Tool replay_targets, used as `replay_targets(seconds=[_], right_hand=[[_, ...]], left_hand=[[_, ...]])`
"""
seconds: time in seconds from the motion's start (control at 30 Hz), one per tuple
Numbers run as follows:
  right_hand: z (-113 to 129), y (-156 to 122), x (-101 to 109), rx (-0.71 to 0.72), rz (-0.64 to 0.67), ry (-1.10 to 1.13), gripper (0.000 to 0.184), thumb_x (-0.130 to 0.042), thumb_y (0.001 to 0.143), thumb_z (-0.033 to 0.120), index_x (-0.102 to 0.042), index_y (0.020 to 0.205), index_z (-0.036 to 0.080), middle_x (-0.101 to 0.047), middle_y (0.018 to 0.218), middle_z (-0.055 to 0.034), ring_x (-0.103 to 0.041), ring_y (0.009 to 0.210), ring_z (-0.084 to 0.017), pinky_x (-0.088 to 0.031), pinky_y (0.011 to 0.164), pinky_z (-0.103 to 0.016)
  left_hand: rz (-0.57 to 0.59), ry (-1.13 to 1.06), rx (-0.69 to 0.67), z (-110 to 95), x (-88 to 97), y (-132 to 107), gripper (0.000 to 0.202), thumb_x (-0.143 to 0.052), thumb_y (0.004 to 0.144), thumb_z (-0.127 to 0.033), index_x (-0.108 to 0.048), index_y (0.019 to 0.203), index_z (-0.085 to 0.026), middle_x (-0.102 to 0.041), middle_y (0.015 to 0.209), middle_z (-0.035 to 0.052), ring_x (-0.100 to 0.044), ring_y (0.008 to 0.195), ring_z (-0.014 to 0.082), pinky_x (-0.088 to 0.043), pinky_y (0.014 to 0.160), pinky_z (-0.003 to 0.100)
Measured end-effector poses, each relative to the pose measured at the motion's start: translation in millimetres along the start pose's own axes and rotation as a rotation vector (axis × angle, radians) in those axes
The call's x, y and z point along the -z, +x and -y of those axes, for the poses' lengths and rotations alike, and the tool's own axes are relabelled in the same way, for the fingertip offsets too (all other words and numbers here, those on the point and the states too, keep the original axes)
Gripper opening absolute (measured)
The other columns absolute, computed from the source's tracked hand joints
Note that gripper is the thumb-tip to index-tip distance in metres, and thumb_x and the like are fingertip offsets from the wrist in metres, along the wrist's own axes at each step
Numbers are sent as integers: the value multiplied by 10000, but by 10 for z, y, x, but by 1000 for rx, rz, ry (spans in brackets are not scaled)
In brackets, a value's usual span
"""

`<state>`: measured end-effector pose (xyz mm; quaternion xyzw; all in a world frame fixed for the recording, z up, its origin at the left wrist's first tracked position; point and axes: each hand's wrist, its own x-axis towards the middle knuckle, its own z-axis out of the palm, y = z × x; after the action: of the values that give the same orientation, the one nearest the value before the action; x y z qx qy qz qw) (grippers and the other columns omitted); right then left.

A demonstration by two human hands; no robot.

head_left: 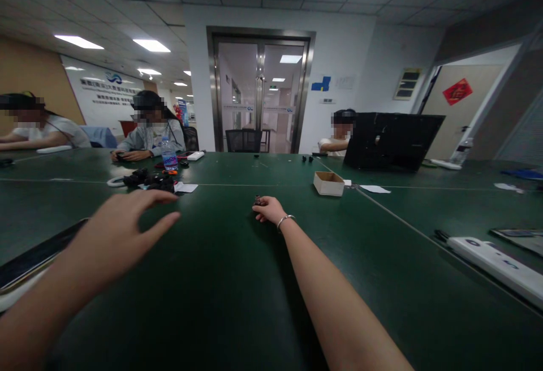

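My right hand [270, 210] reaches forward over the green table [237, 280], its fingers closed around a small dark object [257, 201] with a brownish, shiny top. Its kind is too small to make out. A silver bangle [285, 222] circles that wrist. On the left, my left hand [116, 232] hovers above the table with thumb and fingers apart and nothing between them. Beyond it lies a heap of black items [146, 179]. An open-topped small box [329, 184] stands to the right of my right hand.
A phone [38, 255] lies at the left. Past the heap stands a water bottle [169, 155]. A black monitor [390, 140] rises at the back right, and a white device [496, 266] lies at the right. Several people sit around the table.
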<state>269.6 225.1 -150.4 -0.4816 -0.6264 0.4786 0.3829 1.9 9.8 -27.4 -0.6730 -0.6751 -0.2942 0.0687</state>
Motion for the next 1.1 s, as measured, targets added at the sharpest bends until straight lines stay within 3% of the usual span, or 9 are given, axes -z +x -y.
replay_targets(seconds=[0.07,0.13,0.23,0.33,0.43,0.53,0.63,0.97,1.1], right_hand=[[-15,25,-57,-2,-32,16,201,-679,708,145,-557,864,118,-602,706,-15,-597,470,-81,-468,389,-150],[-41,30,-106,31,-95,-26,167,-676,710,144,-573,840,123,-601,681,-8,-585,473,-72,-462,407,-146],[-70,0,-139,91,-148,-131,131,-671,711,155,-600,820,141,-595,631,10,-564,470,-66,-437,419,-144],[-59,-49,-125,137,-153,-273,134,-670,703,160,-626,829,150,-606,643,6,-548,475,-70,-411,427,-152],[-13,-96,-97,174,-168,-397,125,-639,713,163,-659,835,145,-620,667,-12,-546,500,-81,-399,452,-165],[37,-135,-86,183,-162,-475,114,-611,736,207,-679,797,139,-612,611,-13,-538,512,-92,-386,472,-175],[44,-150,-88,176,-164,-489,121,-656,701,240,-678,753,133,-584,546,1,-524,505,-93,-374,476,-178],[-54,-81,-28,66,-99,81,153,-620,712,63,-622,856,115,-580,550,30,-524,433,-52,-453,478,-162],[-30,-104,-3,55,-110,220,135,-608,722,49,-619,838,117,-598,572,19,-552,455,-57,-481,487,-163]], left_hand=[[107,-24,-190,-307,-290,354,343,-519,725,-496,-618,956,-262,-622,967,-22,-533,962,220,-392,881,387],[220,-107,-316,-530,-697,699,285,-542,728,-418,-633,929,-238,-630,957,20,-551,942,221,-409,869,350],[278,-302,-329,-685,-1368,1048,377,-564,724,-367,-593,1059,-196,-590,1066,83,-557,960,219,-428,860,320],[270,-467,-269,-731,-1903,1137,385,-550,746,-346,-579,1098,-192,-570,1085,101,-549,974,217,-436,864,329],[288,-610,-262,-729,-2210,1066,256,-533,758,-273,-630,986,-209,-608,997,76,-567,920,199,-453,842,321],[293,-822,-183,-674,-2355,980,239,-500,782,-267,-622,981,-215,-628,969,50,-591,851,175,-492,742,285],[285,-910,-145,-596,-2428,955,242,-489,794,-289,-622,981,-214,-637,978,36,-595,863,167,-497,743,274],[242,-966,-35,-540,-2495,969,204,-528,777,-266,-634,930,-184,-624,995,67,-610,814,159,-512,735,295],[223,-983,27,-517,-2497,975,218,-578,754,-301,-616,928,-177,-638,905,62,-614,746,152,-510,689,288]])
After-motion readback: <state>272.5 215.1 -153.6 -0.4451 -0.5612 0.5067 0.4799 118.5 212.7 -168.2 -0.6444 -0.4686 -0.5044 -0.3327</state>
